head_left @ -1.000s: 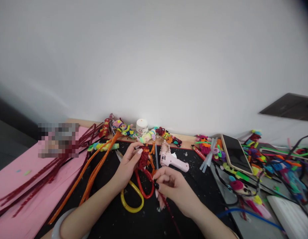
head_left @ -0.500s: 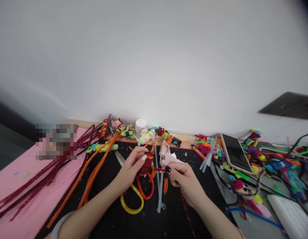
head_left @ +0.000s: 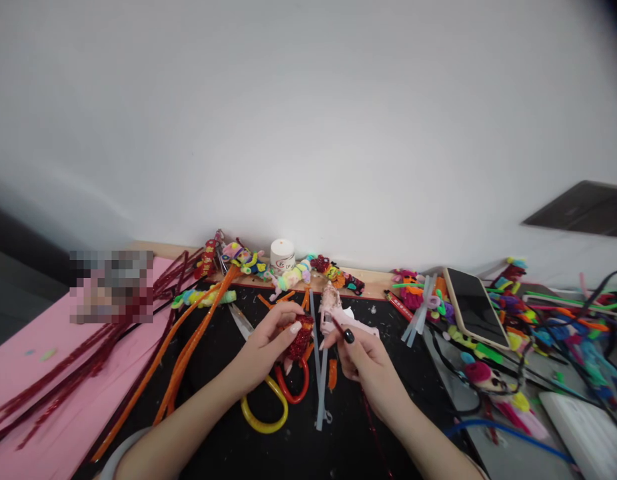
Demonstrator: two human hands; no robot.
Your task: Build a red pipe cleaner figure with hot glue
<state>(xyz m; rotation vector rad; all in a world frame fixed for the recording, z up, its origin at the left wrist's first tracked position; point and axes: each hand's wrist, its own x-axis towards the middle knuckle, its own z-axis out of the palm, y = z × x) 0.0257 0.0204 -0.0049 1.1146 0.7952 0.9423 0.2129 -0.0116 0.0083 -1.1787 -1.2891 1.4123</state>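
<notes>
My left hand [head_left: 271,340] is closed around a small bundle of glittery red pipe cleaner [head_left: 299,341] with a bit of orange in it. Between thumb and finger, my right hand [head_left: 361,353] pinches a thin red pipe cleaner [head_left: 372,427], whose long end trails down toward the front. Under my left hand lie scissors [head_left: 266,407] with one yellow and one red handle loop, partly covered. A pale pink glue gun [head_left: 333,313] rests just behind my right hand. Clear glue sticks [head_left: 321,380] lie crossed between the hands, beside a short orange piece [head_left: 332,375].
Orange pipe cleaners [head_left: 188,347] and dark red ones [head_left: 88,360] spread over the left side and a pink sheet [head_left: 33,393]. Pipe-cleaner figures and a white tub [head_left: 282,255] line the back by the wall. At right are a phone [head_left: 476,307], cables and a white keyboard [head_left: 581,427].
My right hand has shifted slightly right and away from the red bundle. The red strand that ran across to the bundle now points up from my fingers. My left hand has turned the bundle a little.
</notes>
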